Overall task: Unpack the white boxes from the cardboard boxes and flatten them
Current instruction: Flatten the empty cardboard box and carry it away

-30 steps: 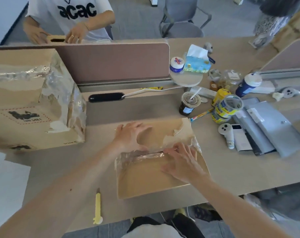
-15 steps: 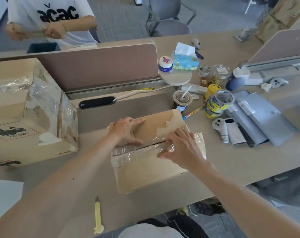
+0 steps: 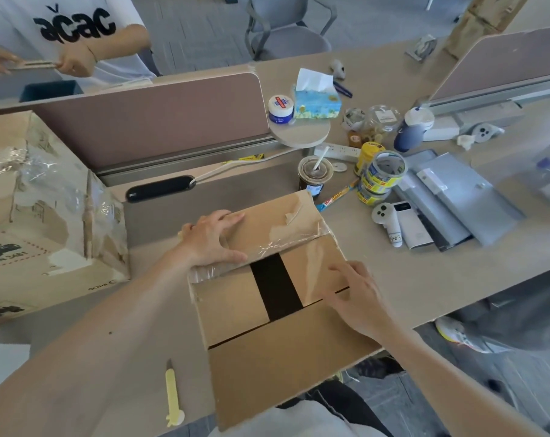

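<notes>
Left hand (image 3: 213, 239) presses the cardboard box (image 3: 267, 357); right hand (image 3: 358, 298) seemingly rests flat.

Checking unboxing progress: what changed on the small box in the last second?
The near flap of the small cardboard box has swung open toward the person, overhanging the table edge and exposing a dark gap between inner flaps. The right hand moved from the taped seam onto the right inner flap, lying flat. The left hand still presses the far flap. The large cardboard box and yellow cutter stayed put.
</notes>
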